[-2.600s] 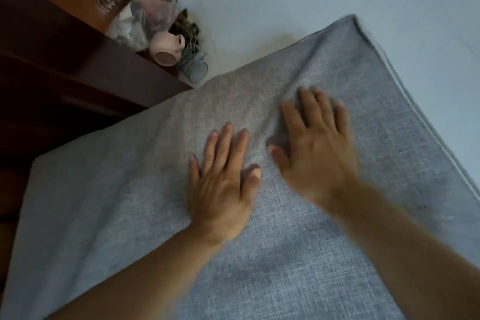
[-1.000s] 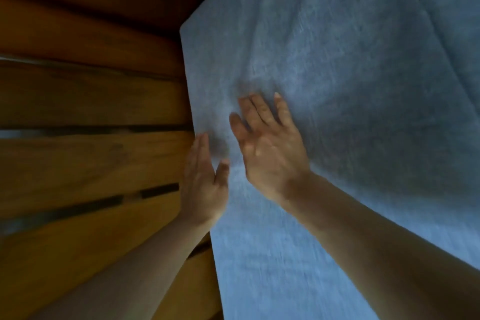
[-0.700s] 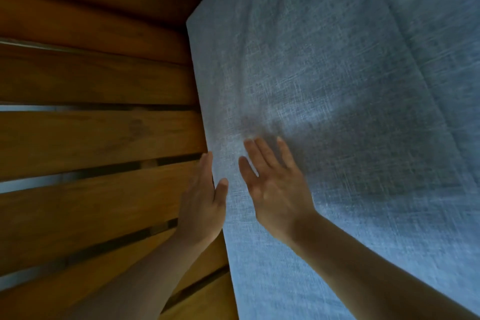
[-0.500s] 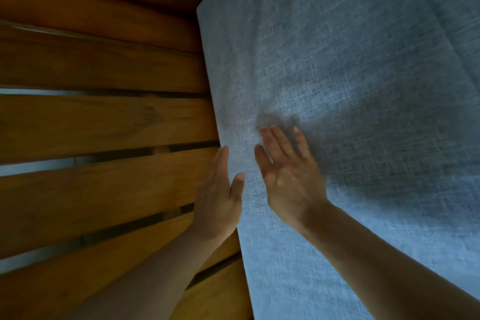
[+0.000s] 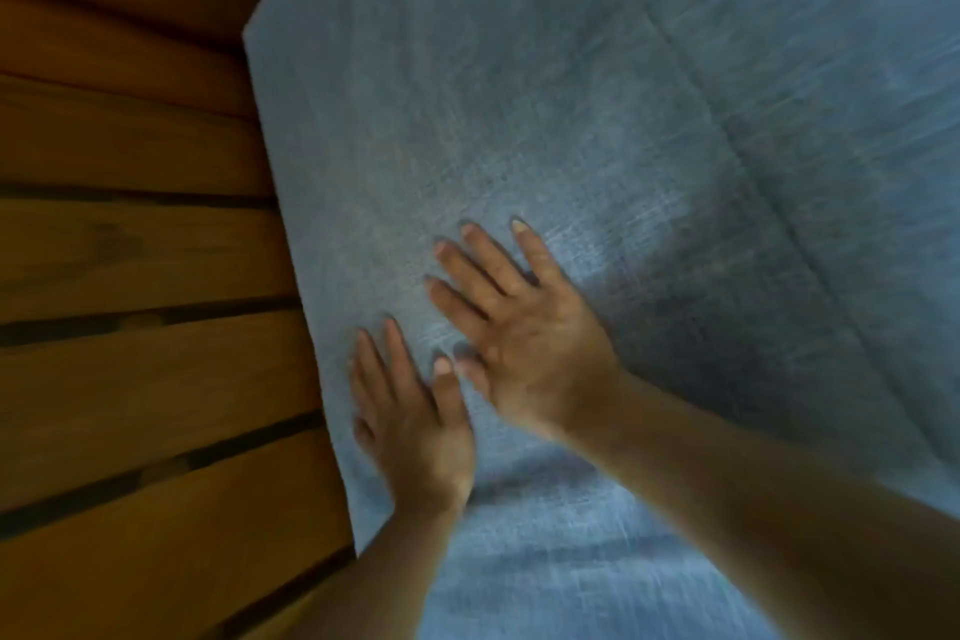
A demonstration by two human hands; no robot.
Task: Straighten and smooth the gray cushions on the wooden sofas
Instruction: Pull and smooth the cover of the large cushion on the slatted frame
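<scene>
A gray woven cushion (image 5: 467, 109) fills the middle and right of the head view, its left edge lying against the wooden slats of the sofa (image 5: 135, 379). My left hand (image 5: 410, 421) lies flat on the cushion just inside that left edge, fingers straight. My right hand (image 5: 524, 327) presses flat on the fabric right beside it, fingers spread and pointing up-left; the two thumbs nearly touch. A second gray cushion surface (image 5: 841, 83) meets the first along a seam running from the top centre down to the right. The picture is motion-blurred.
Broad brown slats with dark gaps between them take up the whole left side. Both of my forearms come in from the bottom right across the cushion.
My left hand has moved from the cushion's edge by the slats onto its top. Both hands have shifted right, and the view has swung so more cushion shows.
</scene>
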